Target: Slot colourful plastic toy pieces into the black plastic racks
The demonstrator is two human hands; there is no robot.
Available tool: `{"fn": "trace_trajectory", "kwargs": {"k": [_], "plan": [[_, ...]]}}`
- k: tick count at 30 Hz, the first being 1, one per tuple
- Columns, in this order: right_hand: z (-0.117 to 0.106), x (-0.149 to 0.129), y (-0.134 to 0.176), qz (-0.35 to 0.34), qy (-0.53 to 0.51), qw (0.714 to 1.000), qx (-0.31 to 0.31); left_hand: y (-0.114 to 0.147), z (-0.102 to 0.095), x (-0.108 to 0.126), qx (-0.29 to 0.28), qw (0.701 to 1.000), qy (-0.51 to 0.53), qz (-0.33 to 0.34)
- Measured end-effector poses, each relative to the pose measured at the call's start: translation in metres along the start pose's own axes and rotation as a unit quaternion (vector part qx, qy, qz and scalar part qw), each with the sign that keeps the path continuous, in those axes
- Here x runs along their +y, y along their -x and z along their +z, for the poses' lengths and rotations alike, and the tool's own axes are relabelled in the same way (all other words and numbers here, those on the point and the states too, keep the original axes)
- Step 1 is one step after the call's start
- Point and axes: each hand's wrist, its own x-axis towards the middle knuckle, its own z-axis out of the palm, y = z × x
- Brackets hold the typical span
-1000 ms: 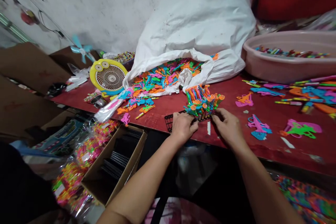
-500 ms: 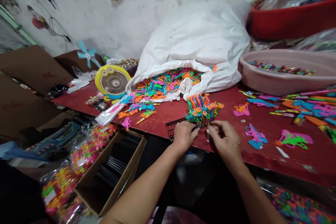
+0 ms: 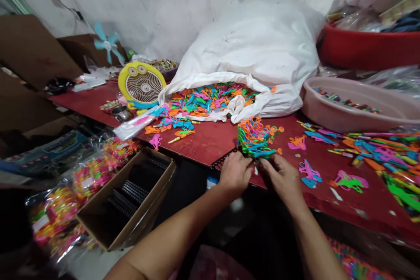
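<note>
A cluster of orange, green and blue plastic toy pieces stands at the table's front edge, set in or above a black plastic grid rack. My left hand is closed at the rack's near side, thumb and fingers against the base of the cluster. On the other side, my right hand has its thumb and fingers drawn together by the cluster's lower right; what they pinch is hidden. A small white bit shows between the hands. Most of the rack is covered by the pieces and my left hand.
Behind lies a large white sack spilling similar pieces. A yellow fan stands left, a pink basin right. Loose pieces lie on the red table. Below left is a cardboard box of black racks.
The cluster, upright in rows before, now leans over with its pieces slanted. My right hand has moved in against its lower right side. The camera view has shifted and tilted slightly.
</note>
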Motion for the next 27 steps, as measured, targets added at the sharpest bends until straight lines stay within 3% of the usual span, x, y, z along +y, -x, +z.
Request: {"fn": "trace_trajectory", "kwargs": {"k": [6,10,16,23,27], "plan": [[-0.003,0.002,0.004,0.057,-0.003,0.997,0.049,0.025,0.004,-0.023,0.022,0.998,-0.036,0.051],[-0.001,-0.004,0.007,0.018,0.055,0.992,0.116,0.031,0.012,-0.019,0.035,0.996,-0.044,0.065],[0.006,-0.004,0.015,-0.024,0.072,0.985,0.154,0.034,0.007,-0.017,0.027,0.997,-0.022,0.072],[0.005,0.003,0.021,-0.122,0.135,0.978,0.107,0.037,0.004,-0.018,0.002,0.997,-0.017,0.079],[0.001,-0.006,0.017,-0.179,0.142,0.973,0.037,0.037,0.001,-0.018,-0.001,0.996,-0.017,0.085]]}}
